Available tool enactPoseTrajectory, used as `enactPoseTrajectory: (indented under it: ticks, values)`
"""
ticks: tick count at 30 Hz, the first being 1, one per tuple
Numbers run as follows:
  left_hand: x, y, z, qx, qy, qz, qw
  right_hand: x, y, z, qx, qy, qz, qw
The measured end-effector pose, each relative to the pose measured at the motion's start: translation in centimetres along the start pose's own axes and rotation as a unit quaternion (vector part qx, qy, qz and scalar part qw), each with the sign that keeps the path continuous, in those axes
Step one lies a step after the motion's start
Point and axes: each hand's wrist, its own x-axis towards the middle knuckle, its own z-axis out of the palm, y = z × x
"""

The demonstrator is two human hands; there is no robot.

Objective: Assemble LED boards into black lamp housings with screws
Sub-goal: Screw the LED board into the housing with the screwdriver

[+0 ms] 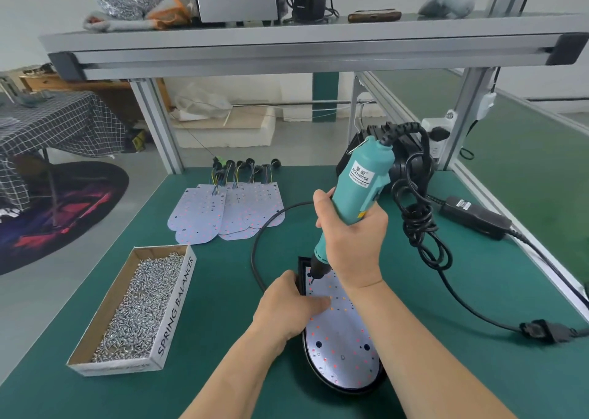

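A black lamp housing (322, 377) lies on the green bench in front of me with a white LED board (342, 348) seated inside it. My right hand (352, 243) grips a teal electric screwdriver (360, 185), held nearly upright with its bit touching the far left corner of the board. My left hand (287, 310) presses on the housing's left rim, fingers resting on the board. A cardboard box of silver screws (134, 310) sits to the left. Several loose LED boards (223, 211) with wires lie fanned out behind.
The screwdriver's black cable (420, 224) coils to the right, with a power adapter (475, 216) and plug (541, 331) on the mat. More black housings (401, 150) stand at the back. An aluminium-framed shelf (287, 48) spans overhead.
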Motion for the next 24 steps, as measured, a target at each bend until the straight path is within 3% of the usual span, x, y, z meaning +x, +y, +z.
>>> enactPoseTrajectory:
  ticks: [24]
  values:
    - [0.6, -0.6, 0.1, 0.008, 0.016, 0.013, 1.000, -0.6, 0.6, 1.1, -0.018, -0.048, 0.020, 0.998]
